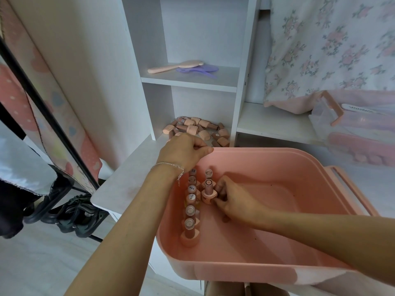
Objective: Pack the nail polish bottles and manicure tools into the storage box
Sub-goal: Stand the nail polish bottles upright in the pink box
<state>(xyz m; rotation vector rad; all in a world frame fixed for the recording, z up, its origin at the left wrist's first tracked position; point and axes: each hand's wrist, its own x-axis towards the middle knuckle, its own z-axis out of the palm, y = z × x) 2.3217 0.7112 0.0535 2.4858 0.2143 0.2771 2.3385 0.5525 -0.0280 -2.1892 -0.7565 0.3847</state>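
A pink storage box [267, 159] sits in front of me, open at the top. Along its left wall stand several nail polish bottles [190, 212] in a row, caps up. My right hand [235, 201] is inside the box and pinches one upright pink bottle [208, 192] beside that row. My left hand [183, 150] grips the box's far left rim, fingers curled over the edge. A pile of loose nail polish bottles [198, 129] lies on the low shelf just behind my left hand.
On the white shelf unit's upper shelf lie a pink hairbrush [175, 66] and a purple comb [198, 71]. A clear lidded container with a pink handle [333, 110] stands on the right. A mirror [42, 107] leans at left, with black shoes [79, 214] below.
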